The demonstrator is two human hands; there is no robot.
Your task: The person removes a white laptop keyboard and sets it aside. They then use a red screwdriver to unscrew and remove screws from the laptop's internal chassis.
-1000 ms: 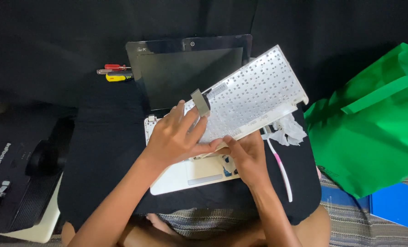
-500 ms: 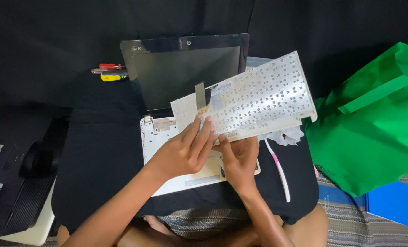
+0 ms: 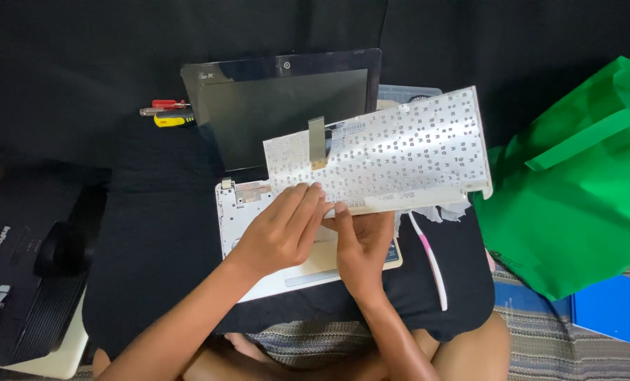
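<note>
Both hands grip the keyboard (image 3: 389, 159) by its near edge, left hand (image 3: 281, 229) with fingers flat on its underside, right hand (image 3: 363, 243) pinching from below. Keyboard is lifted off the laptop (image 3: 241, 208), tilted back-up above both hands. Ribbon (image 3: 318, 141) looks free, so removal seems nearly complete; setting it aside remains.

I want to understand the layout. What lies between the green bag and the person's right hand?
In the head view, a pink-and-white toothbrush lies on black cloth between them.

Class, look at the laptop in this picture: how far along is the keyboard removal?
Done: the white keyboard is lifted off the laptop base, underside up. In hand: both hands, left hand and right hand, hold its lower edge. Left: whether its ribbon cable is detached can't be told.
</note>
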